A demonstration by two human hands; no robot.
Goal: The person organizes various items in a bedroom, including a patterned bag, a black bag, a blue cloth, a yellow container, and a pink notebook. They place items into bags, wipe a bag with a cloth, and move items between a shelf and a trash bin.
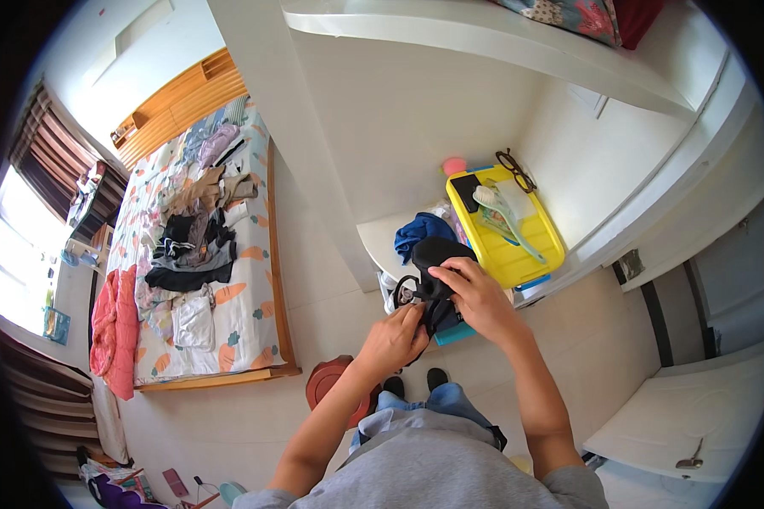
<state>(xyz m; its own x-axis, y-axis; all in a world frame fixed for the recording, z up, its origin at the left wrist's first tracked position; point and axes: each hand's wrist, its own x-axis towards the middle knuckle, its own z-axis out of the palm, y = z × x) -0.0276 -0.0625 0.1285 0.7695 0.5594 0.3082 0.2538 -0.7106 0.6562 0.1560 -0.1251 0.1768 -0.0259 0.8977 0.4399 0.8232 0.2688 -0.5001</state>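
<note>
Both hands are on a black fabric item (436, 253) with a looped strap, held above the edge of a low white surface (377, 237); its exact kind is hard to tell. My left hand (393, 340) pinches its lower part near the strap. The fingers of my right hand (481, 296) grip its upper right side. Just beyond it lies a crumpled blue cloth (422, 233). To the right is a yellow storage box lid (538, 223), bearing a pale green long-handled brush (513, 224), a black phone-like slab (464, 194) and dark-framed glasses (516, 170).
A pink round object (454, 166) sits behind the lid. A red-brown round stool (336, 387) stands by my feet. Leftward, clothes (194, 248) cover part of a bed with a carrot-print sheet (254, 318). Overhead juts a white shelf (458, 35); a white door (694, 407) is at right.
</note>
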